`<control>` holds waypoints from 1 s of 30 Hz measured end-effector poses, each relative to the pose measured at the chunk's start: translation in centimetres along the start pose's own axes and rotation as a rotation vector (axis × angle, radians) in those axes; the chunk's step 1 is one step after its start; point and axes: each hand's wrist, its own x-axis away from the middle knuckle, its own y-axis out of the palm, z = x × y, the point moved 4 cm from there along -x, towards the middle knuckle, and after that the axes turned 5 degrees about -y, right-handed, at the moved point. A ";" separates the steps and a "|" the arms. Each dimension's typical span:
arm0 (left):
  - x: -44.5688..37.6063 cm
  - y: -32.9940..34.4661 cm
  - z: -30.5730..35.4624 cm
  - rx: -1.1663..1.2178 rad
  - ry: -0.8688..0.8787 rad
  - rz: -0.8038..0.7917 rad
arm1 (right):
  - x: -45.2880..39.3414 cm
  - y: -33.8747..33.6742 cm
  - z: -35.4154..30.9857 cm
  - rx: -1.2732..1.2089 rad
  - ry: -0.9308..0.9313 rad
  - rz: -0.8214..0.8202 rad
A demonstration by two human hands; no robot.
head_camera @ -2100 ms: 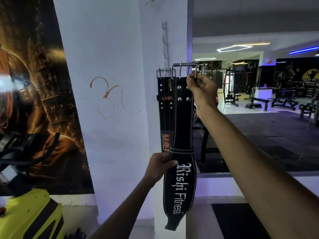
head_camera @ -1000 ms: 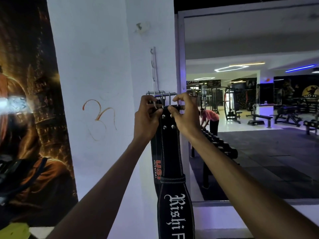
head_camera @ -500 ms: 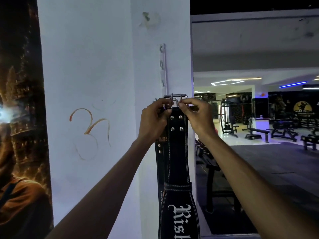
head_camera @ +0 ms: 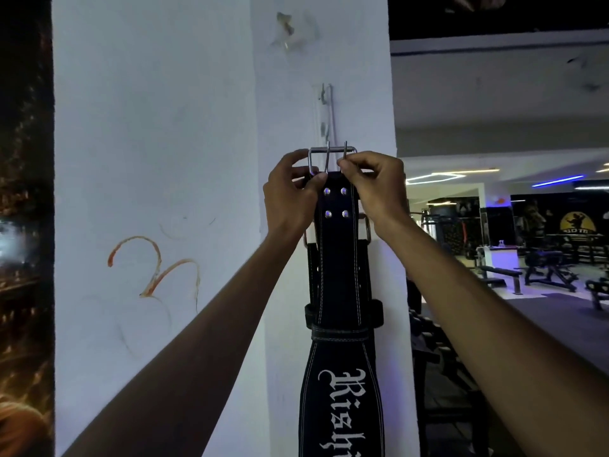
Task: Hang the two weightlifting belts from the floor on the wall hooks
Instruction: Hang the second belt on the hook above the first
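Observation:
A black leather belt (head_camera: 336, 258) with white gothic lettering hangs straight down against the white pillar. Its steel buckle (head_camera: 333, 158) sits just below a vertical strip of wall hooks (head_camera: 325, 110). My left hand (head_camera: 290, 196) grips the belt's top left edge by the buckle. My right hand (head_camera: 372, 186) pinches the top right edge at a buckle prong. A second black belt (head_camera: 310, 272) hangs behind the first, lower down, mostly hidden; its buckle ends peek out on both sides. I cannot tell whether either buckle rests on a hook.
The white pillar (head_camera: 164, 159) carries an orange scrawl (head_camera: 155, 268). A dark poster (head_camera: 23, 258) covers the wall at far left. To the right, a large mirror or opening (head_camera: 510, 242) shows gym benches and machines.
Both hands have lifted the front belt's buckle higher, up to the base of the hook strip. The second belt now sits lower behind it. The camera has tilted up and moved closer.

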 end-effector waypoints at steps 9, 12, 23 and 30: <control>-4.4 0.8 -0.3 0.010 0.015 0.029 | -4.3 1.5 0.9 -0.008 -0.037 0.052; -5.8 1.3 0.3 0.008 -0.008 0.022 | -6.0 1.7 1.0 0.011 -0.013 0.046; -8.1 2.6 -1.0 -0.058 -0.043 0.001 | -7.5 2.6 2.3 0.017 0.028 0.055; -9.2 2.3 -1.2 -0.086 -0.133 -0.059 | -8.1 2.8 2.0 0.044 0.091 0.043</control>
